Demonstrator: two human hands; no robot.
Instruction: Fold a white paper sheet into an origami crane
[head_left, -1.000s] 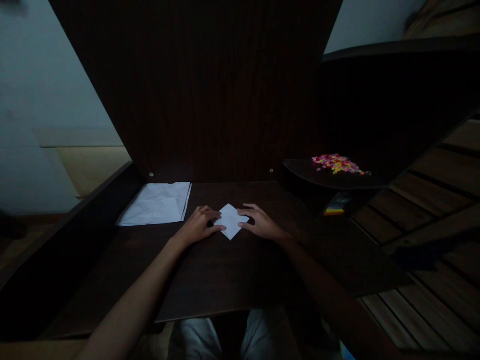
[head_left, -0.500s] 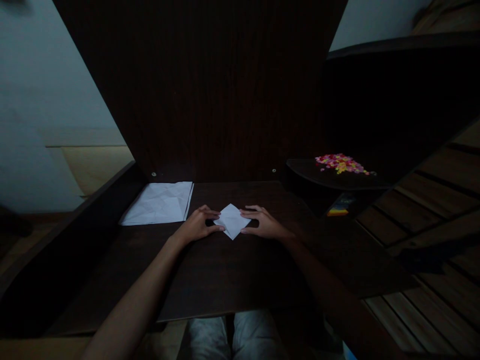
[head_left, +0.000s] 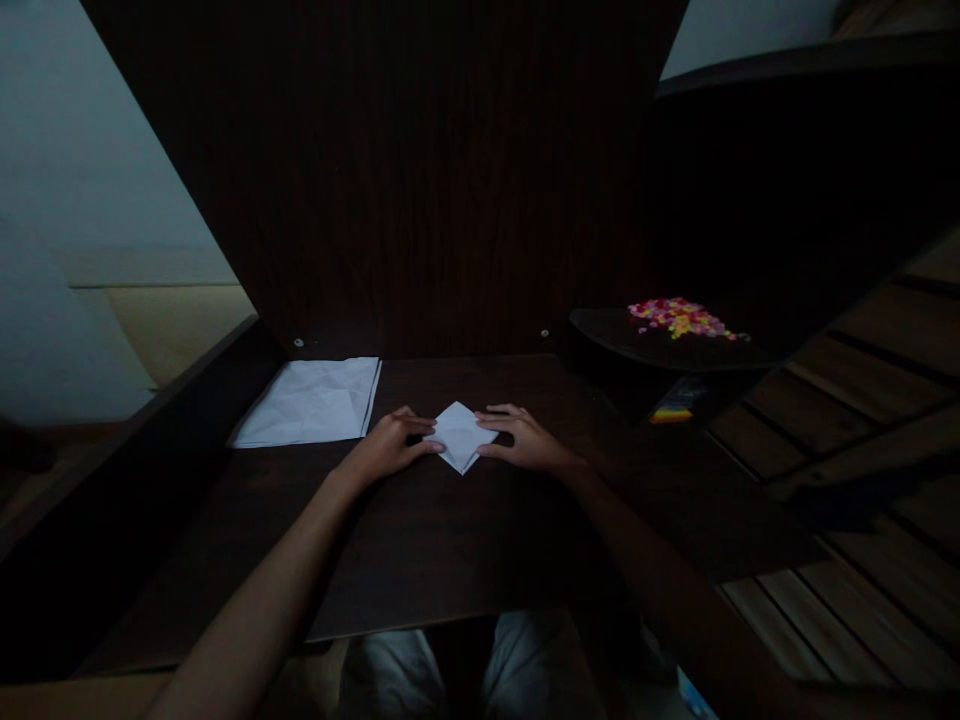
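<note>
A small folded sheet of white paper (head_left: 459,436), shaped like a diamond, lies on the dark wooden desk (head_left: 442,540) with one corner pointing toward me. My left hand (head_left: 390,442) has its thumb and fingers on the paper's left corner. On the opposite corner, my right hand (head_left: 523,437) grips with thumb below and fingers above. Both hands rest low over the desk, and their fingertips cover the side corners. Faint crease lines show on the paper's face.
A stack of creased white sheets (head_left: 315,400) lies at the back left, beside the desk's raised side panel (head_left: 150,430). Many small pink, red and yellow pieces (head_left: 682,318) are heaped on a low corner shelf (head_left: 637,345). A colourful box (head_left: 673,408) sits beneath it.
The whole view has shifted slightly, and my legs have moved apart under the desk. Both hands keep hold of the folded paper, whose shape looks the same.
</note>
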